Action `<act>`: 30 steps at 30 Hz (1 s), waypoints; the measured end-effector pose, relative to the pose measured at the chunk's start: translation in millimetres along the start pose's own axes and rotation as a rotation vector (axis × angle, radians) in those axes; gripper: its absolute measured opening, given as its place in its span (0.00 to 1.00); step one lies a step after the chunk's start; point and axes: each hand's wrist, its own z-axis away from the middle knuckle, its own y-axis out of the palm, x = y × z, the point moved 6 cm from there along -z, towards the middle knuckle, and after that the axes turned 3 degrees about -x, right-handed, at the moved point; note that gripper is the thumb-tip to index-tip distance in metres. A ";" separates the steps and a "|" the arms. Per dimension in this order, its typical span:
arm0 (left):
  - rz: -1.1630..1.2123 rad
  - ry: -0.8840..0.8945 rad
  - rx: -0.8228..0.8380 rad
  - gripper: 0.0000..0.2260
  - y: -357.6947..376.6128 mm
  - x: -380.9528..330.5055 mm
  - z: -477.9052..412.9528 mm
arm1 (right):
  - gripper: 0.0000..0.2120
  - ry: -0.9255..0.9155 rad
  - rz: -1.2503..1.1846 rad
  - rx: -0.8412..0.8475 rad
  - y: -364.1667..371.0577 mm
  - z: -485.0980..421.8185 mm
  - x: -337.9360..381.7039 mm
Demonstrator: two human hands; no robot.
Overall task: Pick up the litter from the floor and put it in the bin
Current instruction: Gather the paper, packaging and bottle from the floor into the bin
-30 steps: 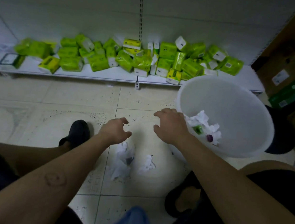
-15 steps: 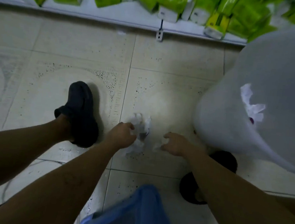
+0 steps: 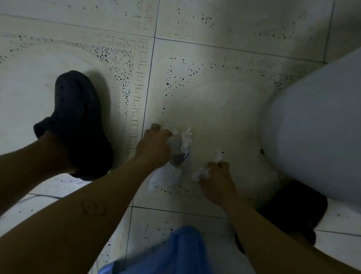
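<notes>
Gripping large tissue in left hand, seemingly pinching small tissue in right hand, for bin at three o'clock.

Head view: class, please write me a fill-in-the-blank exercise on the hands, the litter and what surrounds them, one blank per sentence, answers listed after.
1. The left hand grips the larger paper wad, which lies on the tiled ____.
2. The right hand pinches the smaller wad, on the side nearer the white ____.
3. The dark shoe stands to the ____ of both hands.

Missing words: floor; bin; left.
</notes>
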 end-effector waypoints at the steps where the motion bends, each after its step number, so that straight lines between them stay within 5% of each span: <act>1: 0.002 0.000 -0.026 0.19 0.2 1.4 -1.2 | 0.18 -0.040 0.007 0.013 -0.7 -1.6 0.2; 7: 0.077 -0.066 -0.118 0.06 -3.4 9.7 10.5 | 0.19 -0.103 -0.069 -0.073 -21.1 8.0 -7.0; 13: 0.061 -0.001 -0.214 0.04 -33.8 -11.4 33.4 | 0.02 -0.123 -0.077 -0.132 -42.7 30.6 8.5; 23: 0.171 0.088 -0.278 0.14 -142.0 -63.0 107.3 | 0.14 -0.472 0.056 -0.224 -130.2 115.8 89.5; 26: 0.206 0.153 -0.360 0.06 -176.7 -82.3 136.9 | 0.22 -0.504 0.029 -0.301 -166.9 149.0 108.0; 30: 0.235 0.234 -0.460 0.03 -210.1 -112.6 178.1 | 0.20 -0.527 0.065 -0.398 -213.4 196.8 117.3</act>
